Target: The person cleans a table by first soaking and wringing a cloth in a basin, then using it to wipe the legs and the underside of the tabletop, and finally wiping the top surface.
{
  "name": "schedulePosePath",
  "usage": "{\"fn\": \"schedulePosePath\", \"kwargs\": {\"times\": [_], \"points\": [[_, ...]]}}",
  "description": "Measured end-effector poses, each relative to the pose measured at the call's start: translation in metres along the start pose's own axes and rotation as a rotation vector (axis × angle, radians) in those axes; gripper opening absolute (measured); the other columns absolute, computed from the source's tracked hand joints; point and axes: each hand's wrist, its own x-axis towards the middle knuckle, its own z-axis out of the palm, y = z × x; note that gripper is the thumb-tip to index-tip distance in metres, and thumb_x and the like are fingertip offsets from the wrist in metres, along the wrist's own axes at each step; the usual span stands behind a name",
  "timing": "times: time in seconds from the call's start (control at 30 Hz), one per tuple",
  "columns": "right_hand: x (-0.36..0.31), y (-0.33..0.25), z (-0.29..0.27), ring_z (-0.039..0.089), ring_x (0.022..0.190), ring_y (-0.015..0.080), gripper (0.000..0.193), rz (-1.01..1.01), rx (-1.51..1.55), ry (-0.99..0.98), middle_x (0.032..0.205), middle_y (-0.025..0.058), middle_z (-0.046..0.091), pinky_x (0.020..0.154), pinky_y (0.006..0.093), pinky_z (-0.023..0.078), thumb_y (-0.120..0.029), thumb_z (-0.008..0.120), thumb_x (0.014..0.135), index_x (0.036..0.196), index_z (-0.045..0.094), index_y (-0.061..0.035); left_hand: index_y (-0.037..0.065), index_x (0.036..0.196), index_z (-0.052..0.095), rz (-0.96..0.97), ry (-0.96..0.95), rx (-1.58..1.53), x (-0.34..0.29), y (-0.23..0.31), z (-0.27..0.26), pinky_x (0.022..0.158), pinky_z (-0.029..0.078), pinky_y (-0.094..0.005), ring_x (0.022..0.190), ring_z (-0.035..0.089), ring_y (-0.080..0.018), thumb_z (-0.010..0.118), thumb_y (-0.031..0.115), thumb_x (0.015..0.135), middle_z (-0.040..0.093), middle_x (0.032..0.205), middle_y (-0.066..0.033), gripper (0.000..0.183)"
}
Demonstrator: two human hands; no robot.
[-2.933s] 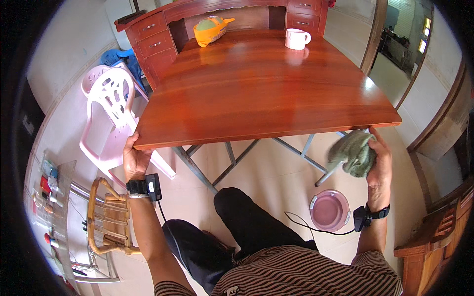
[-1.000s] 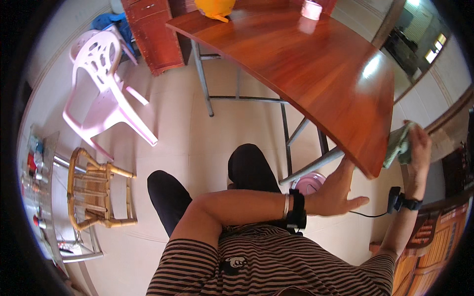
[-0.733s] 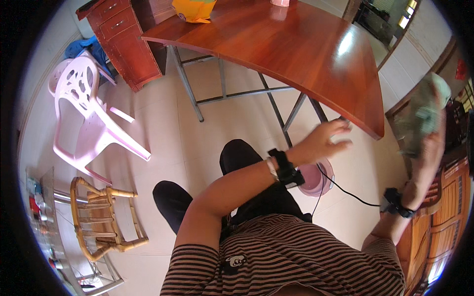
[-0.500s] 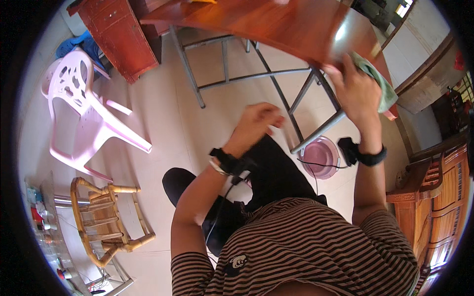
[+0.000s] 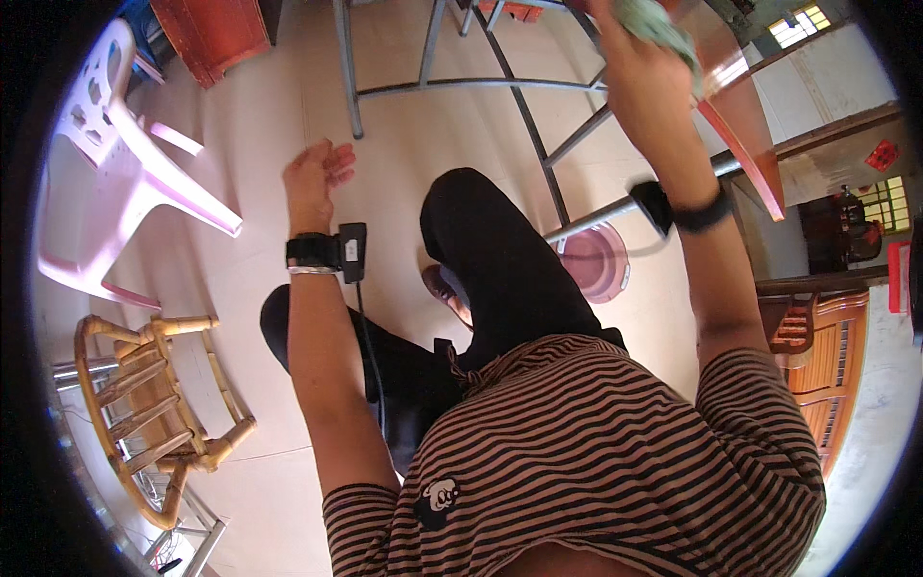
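Observation:
My right hand (image 5: 646, 82) is at the upper right, its fingers around a pale green cloth (image 5: 665, 31) that bunches out beside the knuckles. The cloth is over the reddish-brown wooden table (image 5: 748, 154), near its right end; whether it touches the top I cannot tell. Some of the right fingertips are blurred and partly cut off by the picture's upper edge. Out to the left, above the floor, my left hand (image 5: 315, 178) hangs with loosely bent fingers and nothing in it. A black strap with a small box sits on each wrist, and a cable runs down from the left one.
Grey metal table legs (image 5: 433, 87) stand ahead. A pink basin (image 5: 594, 264) is on the floor by a table leg. To the left are a pink plastic chair (image 5: 144, 207) and a bamboo chair (image 5: 144, 404); a red cabinet (image 5: 216, 38) is behind. Carved wooden furniture (image 5: 827, 365) stands right.
My right hand has moved up and left in the picture with the cloth. My left hand has swung left, away from my body. The whole view has shifted, with less of the tabletop showing.

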Motion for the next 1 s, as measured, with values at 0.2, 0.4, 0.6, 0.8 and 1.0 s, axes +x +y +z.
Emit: {"fn": "schedulePosePath", "kwargs": {"times": [0.2,0.4,0.6,0.8,1.0], "points": [[-0.145,-0.013,-0.044,0.051,0.127,0.0422,0.070,0.106,0.205,-0.255,0.141,0.0242,0.053,0.109,0.0496,0.038,-0.014,0.068,0.086,0.151,0.041,-0.0063,-0.003,0.108,0.063,-0.008,-0.034,0.088,-0.017,0.020,0.027,0.073,0.056,-0.0322,0.086,0.071,-0.0232,0.061,0.025,0.097,0.073,0.102,-0.0182,0.030],[-0.187,0.008,0.087,0.055,0.121,0.0396,0.065,0.564,-0.047,-0.687,0.134,0.0247,0.055,0.106,0.0522,0.039,-0.024,0.062,0.090,0.144,0.040,0.0065,-0.003,0.108,0.062,-0.056,-0.099,0.168,-0.032,0.010,0.048,0.067,0.056,-0.0313,0.081,0.071,-0.0211,0.063,0.024,0.097,0.073,0.096,-0.0165,0.030],[-0.145,0.052,0.208,0.066,0.100,0.0344,0.034,0.829,-0.017,-0.560,0.114,0.0236,0.062,0.090,0.0495,0.050,-0.011,0.048,0.095,0.117,0.053,0.0145,-0.002,0.107,0.065,0.051,-0.053,0.367,-0.050,0.018,0.047,0.066,0.053,-0.0284,0.077,0.069,-0.0158,0.063,0.026,0.097,0.073,0.090,-0.0107,0.029],[-0.130,0.081,0.253,0.068,0.097,0.0402,0.042,0.659,-0.030,-0.832,0.110,0.0271,0.064,0.082,0.0491,0.055,-0.020,0.064,0.085,0.111,0.057,0.0119,0.000,0.110,0.064,0.144,-0.186,0.496,-0.051,0.024,0.049,0.069,0.052,-0.0276,0.082,0.067,-0.0142,0.060,0.028,0.099,0.072,0.093,-0.0102,0.031],[-0.146,0.057,0.160,0.059,0.113,0.0490,0.101,0.706,-0.055,-1.007,0.130,0.0336,0.052,0.098,0.0599,0.045,-0.031,0.071,0.089,0.158,0.001,-0.0065,-0.007,0.104,0.063,0.228,-0.164,0.600,-0.068,0.033,0.041,0.068,0.054,-0.0317,0.076,0.070,-0.0228,0.065,0.019,0.094,0.071,0.082,-0.0164,0.028]]}}
